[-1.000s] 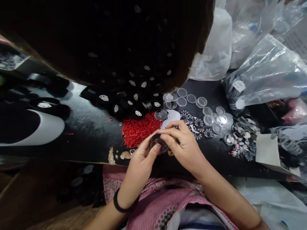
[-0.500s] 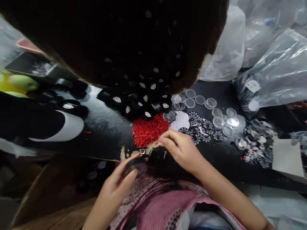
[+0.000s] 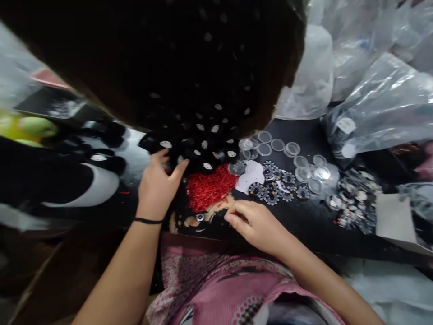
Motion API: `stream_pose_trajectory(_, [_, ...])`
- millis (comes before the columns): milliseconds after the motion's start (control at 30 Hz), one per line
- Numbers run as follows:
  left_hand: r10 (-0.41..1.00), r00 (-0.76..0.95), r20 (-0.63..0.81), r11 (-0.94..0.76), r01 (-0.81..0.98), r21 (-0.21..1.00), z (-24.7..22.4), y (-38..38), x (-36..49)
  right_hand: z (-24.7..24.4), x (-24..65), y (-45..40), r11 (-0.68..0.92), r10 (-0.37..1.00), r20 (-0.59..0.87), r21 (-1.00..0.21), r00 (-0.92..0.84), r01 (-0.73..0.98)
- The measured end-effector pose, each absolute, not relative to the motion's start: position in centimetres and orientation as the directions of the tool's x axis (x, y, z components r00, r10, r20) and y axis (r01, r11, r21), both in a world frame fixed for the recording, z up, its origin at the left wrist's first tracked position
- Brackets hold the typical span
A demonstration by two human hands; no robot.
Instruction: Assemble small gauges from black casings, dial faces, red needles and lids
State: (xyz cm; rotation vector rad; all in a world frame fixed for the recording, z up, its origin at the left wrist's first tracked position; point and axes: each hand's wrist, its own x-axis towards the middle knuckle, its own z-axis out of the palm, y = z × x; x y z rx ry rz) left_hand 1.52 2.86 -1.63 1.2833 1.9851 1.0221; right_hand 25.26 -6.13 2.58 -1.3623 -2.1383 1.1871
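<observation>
Black round cases with pale centre plates [image 3: 207, 166] spill from a large dark container onto the black table. My left hand [image 3: 158, 180] reaches to the left edge of that pile, its thumb and fingers spread around a black case. Red small sticks [image 3: 209, 187] lie heaped in the middle. Just below the heap, my right hand [image 3: 253, 221] rests over the table with thumb and forefinger pinched together; what they hold, if anything, is too small to name. A small round metal-like part [image 3: 200, 217] lies between the red heap and the table's front edge.
White discs [image 3: 250, 176], black patterned dials [image 3: 271, 193] and clear round covers [image 3: 302, 174] lie right of the red heap. Mixed small parts [image 3: 355, 198] and a white box [image 3: 395, 217] are farther right. Plastic bags [image 3: 382, 104] stand at the back right. The dark container [image 3: 169, 58] overhangs the centre.
My left hand has moved from the table's front edge up to the black pile, and the black case it held is gone from it. My right hand stays near the red heap, slightly lower.
</observation>
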Motion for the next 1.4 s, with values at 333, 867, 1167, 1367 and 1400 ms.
stream_pose_trajectory(333, [0.935, -0.099, -0.341, 0.288, -0.351, 0.891, 0.7, -4.7, 3.9, 0.4, 30.1, -3.8, 0.086, 0.99, -0.07, -0.417, -0.126, 0.905])
stream_pose_trajectory(867, [0.763, 0.162, -0.625, 0.561, -0.646, 0.518, 0.4, -6.5, 11.4, 3.0, 28.8, -5.1, -0.091, 0.994, -0.11, -0.919, -0.027, 0.383])
stream_pose_trajectory(1167, [0.849, 0.13, -0.512, 0.501, -0.503, 0.704, 0.4, -8.1, 12.6, 3.3, 26.3, -4.9, -0.073, 0.993, -0.106, -0.888, -0.048, 0.455])
stream_pose_trajectory(1367, [0.879, 0.159, -0.449, 0.474, -0.386, 0.791, -0.9, -8.2, 11.9, 4.1, 27.0, -4.7, -0.088, 0.972, -0.188, -0.85, -0.143, 0.52])
stream_pose_trajectory(1400, [0.878, 0.166, -0.448, 0.477, -0.361, 0.801, -1.0, -8.1, 11.7, 4.2, 27.1, -4.7, -0.065, 0.973, -0.175, -0.835, -0.152, 0.546])
